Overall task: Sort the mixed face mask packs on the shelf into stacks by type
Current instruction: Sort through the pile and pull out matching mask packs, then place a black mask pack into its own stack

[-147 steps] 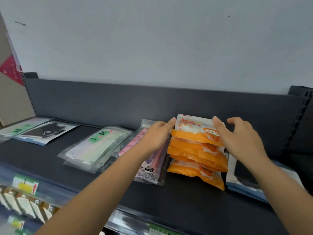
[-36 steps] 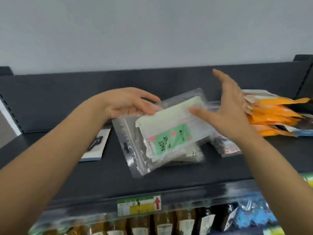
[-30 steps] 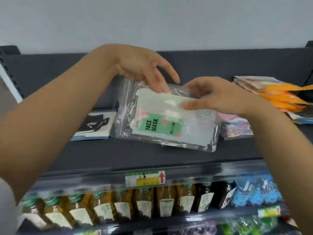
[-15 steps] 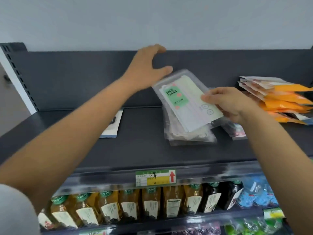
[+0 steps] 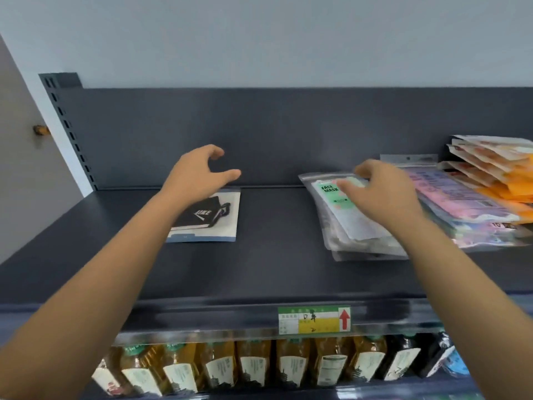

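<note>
Left hand (image 5: 199, 172) has swung left off the green pile and hovers over the black pack (image 5: 209, 219), fingers wide, holding nothing. Green pack (image 5: 343, 217) has dropped flat onto its stack, under the right hand (image 5: 382, 194), whose fingers are loosely bent and resting on top. Green looks done, black likely next. Pink packs (image 5: 458, 202) and orange packs (image 5: 504, 176) sit just right of those fingers. Dark shelf (image 5: 259, 269), bottles (image 5: 259, 368) below, grey wall behind.

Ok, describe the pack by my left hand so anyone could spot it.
On the dark grey shelf, look left, by the left hand. The white pack picturing a black mask lies apart there, unlike the clear stack, pink stack and orange stack on the right.
</note>
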The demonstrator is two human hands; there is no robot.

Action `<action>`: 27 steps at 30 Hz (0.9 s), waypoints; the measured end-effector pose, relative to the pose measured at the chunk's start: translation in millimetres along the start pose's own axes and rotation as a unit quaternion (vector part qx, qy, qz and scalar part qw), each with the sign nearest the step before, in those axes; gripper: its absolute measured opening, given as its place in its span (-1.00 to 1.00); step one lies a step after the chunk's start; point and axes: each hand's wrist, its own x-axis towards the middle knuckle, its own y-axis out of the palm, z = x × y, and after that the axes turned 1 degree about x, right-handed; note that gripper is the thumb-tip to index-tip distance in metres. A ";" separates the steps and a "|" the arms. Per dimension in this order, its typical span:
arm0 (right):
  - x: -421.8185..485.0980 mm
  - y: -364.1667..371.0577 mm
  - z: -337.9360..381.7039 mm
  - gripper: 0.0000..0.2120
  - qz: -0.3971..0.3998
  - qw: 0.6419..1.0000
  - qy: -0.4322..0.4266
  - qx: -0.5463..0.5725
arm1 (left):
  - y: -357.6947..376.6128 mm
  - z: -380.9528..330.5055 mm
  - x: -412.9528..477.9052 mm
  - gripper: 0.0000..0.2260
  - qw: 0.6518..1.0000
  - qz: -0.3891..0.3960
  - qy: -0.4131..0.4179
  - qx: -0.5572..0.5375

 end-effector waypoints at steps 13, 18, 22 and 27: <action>5.1 117.9 139.9 -0.36 0.279 0.879 0.102 0.372 | -17.3 77.8 17.4 -0.31 0.958 0.071 -0.257 -0.106; 11.1 128.7 133.8 -0.40 0.274 0.839 0.131 0.451 | -16.9 89.6 24.3 -0.25 0.949 0.084 -0.281 -0.116; 16.5 137.6 127.3 -0.47 0.251 0.827 0.153 0.479 | -16.0 91.4 23.4 -0.25 0.940 0.069 -0.288 -0.171; 20.6 134.4 119.4 -0.56 0.221 0.814 0.162 0.512 | -16.5 89.1 23.0 -0.30 0.939 0.034 -0.266 -0.216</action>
